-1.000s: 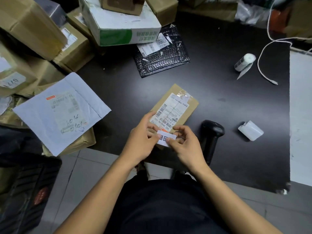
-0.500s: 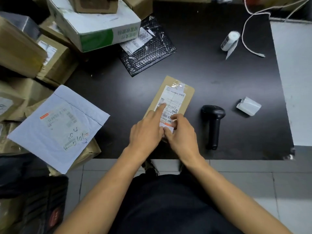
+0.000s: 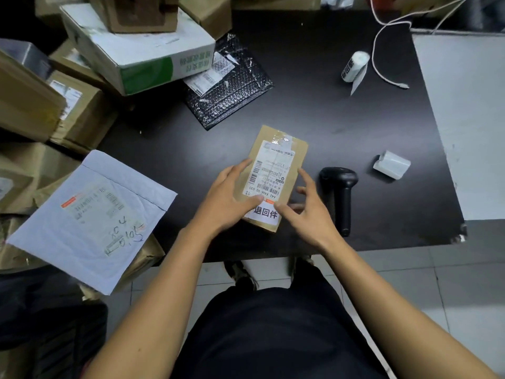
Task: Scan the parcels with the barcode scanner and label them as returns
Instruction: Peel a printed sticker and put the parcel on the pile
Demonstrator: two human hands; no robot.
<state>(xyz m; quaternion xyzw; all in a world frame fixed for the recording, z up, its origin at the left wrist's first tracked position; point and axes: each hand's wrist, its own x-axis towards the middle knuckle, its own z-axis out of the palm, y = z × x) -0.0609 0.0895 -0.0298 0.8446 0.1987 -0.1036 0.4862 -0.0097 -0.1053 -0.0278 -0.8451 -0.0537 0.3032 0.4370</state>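
Parcel (image 3: pixel 276 170): brown, flat on tabletop (image 3: pixel 341 119); return sticker (image 3: pixel 264 213) at near end. Left hand (image 3: pixel 229 198) thumb presses it; right hand (image 3: pixel 308 212) spread, empty. Advice: rub edges flat.

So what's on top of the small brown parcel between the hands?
On the brown parcel sit a shipping label, clear tape, and a white return sticker. The left hand covers its left edge; the sticker's left end is hidden.
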